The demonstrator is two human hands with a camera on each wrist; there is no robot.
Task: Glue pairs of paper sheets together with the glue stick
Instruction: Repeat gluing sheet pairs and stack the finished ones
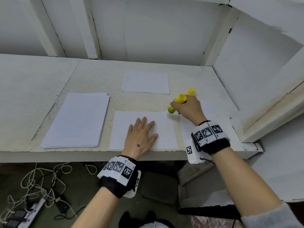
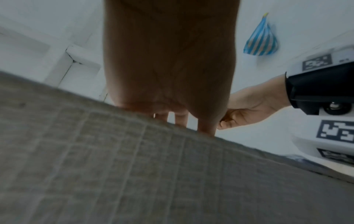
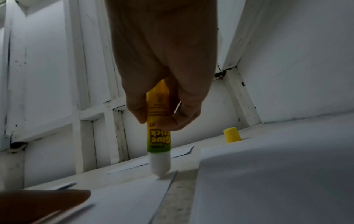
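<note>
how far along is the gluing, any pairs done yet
Done: the cap is off, standing on the table; one sheet lies apart at the back, whether it is a glued pair I cannot tell. In hand: the left hand presses the front sheet flat, the right hand puts the glue stick to its far right corner. Left: the stack.

L hand (image 1: 141, 137) lies palm-down, fingers straight and spread a bit, thumb out to the side, pressed flat. L forearm bare, reaching fwd, black wrist band w/ white coded tags (image 1: 119, 175) strapped on. R hand (image 1: 187, 107) reaches further fwd and to the right, fingers and thumb curled in a pinch round a slim yellow-green plastic glue stick (image 3: 158, 136), tilted, white tip down. R wrist slightly raised, same sort of black band w/ tags (image 1: 209, 137). R forearm bare, grey sleeve (image 1: 269, 218) near elbow.
</note>
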